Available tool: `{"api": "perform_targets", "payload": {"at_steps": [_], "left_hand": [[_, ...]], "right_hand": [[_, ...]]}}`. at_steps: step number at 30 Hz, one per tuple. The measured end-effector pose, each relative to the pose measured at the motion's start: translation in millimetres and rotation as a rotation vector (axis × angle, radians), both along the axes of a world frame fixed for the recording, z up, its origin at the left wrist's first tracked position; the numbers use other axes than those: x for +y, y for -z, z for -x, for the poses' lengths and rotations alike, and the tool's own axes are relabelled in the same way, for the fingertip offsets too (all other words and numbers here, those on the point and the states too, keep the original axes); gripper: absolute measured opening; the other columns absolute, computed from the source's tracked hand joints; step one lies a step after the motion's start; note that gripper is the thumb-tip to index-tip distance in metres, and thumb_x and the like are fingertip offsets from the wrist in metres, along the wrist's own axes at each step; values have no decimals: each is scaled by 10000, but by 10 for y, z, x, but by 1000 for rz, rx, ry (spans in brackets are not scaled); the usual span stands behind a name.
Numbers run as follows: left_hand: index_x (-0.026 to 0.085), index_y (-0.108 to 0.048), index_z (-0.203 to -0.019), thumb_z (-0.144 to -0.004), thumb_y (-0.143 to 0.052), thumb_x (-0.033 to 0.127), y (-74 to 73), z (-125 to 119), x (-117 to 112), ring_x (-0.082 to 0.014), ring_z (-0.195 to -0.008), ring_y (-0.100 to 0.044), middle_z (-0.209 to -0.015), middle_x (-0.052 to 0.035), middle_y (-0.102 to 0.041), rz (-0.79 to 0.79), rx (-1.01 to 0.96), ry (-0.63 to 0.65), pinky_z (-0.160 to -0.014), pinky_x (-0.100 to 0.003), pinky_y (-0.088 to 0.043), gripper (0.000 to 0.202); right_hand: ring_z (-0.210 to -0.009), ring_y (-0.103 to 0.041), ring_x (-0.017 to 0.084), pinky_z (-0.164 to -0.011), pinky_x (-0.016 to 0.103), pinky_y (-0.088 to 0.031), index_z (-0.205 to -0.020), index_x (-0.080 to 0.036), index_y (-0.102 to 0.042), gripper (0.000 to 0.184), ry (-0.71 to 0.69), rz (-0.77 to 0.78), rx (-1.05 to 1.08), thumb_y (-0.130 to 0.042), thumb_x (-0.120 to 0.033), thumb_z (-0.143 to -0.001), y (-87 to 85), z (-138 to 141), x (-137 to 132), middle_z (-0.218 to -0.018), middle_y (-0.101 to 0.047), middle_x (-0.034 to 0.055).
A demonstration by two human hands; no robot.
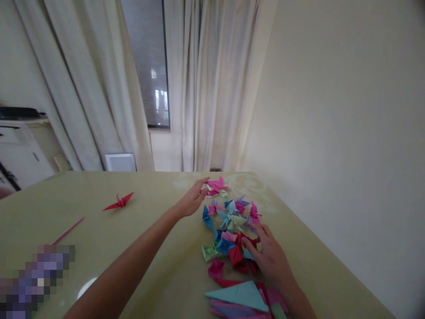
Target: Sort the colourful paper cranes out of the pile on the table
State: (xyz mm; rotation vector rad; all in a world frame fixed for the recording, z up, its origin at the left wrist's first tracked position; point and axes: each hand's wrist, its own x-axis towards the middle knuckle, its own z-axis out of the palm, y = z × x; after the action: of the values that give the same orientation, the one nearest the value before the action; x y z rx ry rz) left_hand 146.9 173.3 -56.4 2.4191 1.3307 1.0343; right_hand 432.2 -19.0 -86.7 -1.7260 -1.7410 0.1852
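My left hand (192, 199) reaches to the far part of the table, fingers stretched and apart. Its fingertips are at the edge of a bright pink origami crane (217, 185) lying over pale green paper. Lower right, my right hand (269, 253) rests against a heap of folded paper cranes, thumb and fingers spread beside a red folded piece (236, 256). The heap mixes blue, light blue, pink, purple and green pieces, among them a dark blue crane (208, 218) and a light green one (210, 251). Whether the right fingertips grip any paper cannot be made out.
Flat folded sheets, a light teal one (241, 294) on top, lie at the near edge. Off to the left are a red crane (120, 202) and a thin pink stick (68, 230). A wall (338, 133) runs along the right; curtains (219, 88) hang behind the table (159, 266).
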Motion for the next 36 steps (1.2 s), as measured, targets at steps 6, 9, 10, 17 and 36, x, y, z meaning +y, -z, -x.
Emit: {"api": "perform_targets", "payload": {"at_steps": [6, 9, 10, 17, 36], "left_hand": [[121, -518, -1523, -1006, -499, 277, 95, 969, -102, -419, -1368, -555, -1503, -262, -537, 112, 6, -453, -1137, -653, -439, 541], [28, -503, -1523, -960, -498, 245, 254, 1613, -223, -626, -1545, -164, -1676, -367, -230, 180, 14, -791, -1134, -855, -207, 604], [38, -528, -1509, -956, -495, 256, 305, 1790, -260, -646, -1537, -163, -1669, -373, -238, 214, 22, -848, -1115, -860, -225, 596], [63, -770, -1075, -900, -464, 247, 323, 2097, -176, -504, -1208, -667, -1211, -319, -715, 342, 121, -694, -1026, -662, -507, 398], [288, -701, -947, -1091, -464, 448, -618, 438, -1701, -216, -753, -747, -834, -28, -783, 54, 246, 196, -682, -297, -523, 320]], "right_hand": [[-892, -733, 234, -886, 421, -602, -1343, -261, -653, 453, 5, -22, 39, -572, -525, -984, -15, 36, -8, -1242, -673, 102], [-828, -717, 223, -845, 411, -605, -1318, -262, -671, 448, 29, -49, 56, -582, -544, -981, -25, 60, -3, -1178, -694, 89], [-808, -710, 221, -826, 407, -607, -1308, -260, -679, 452, 38, -56, 62, -586, -553, -978, -26, 61, 2, -1147, -701, 83], [-786, -690, 216, -699, 359, -591, -1256, -227, -701, 440, 67, -91, 91, -581, -551, -982, -5, 3, 43, -1080, -719, 78], [-767, -674, 197, -651, 322, -569, -1258, -221, -694, 409, 32, -115, 126, -580, -525, -1009, 2, -8, 7, -1069, -699, 78]]}}
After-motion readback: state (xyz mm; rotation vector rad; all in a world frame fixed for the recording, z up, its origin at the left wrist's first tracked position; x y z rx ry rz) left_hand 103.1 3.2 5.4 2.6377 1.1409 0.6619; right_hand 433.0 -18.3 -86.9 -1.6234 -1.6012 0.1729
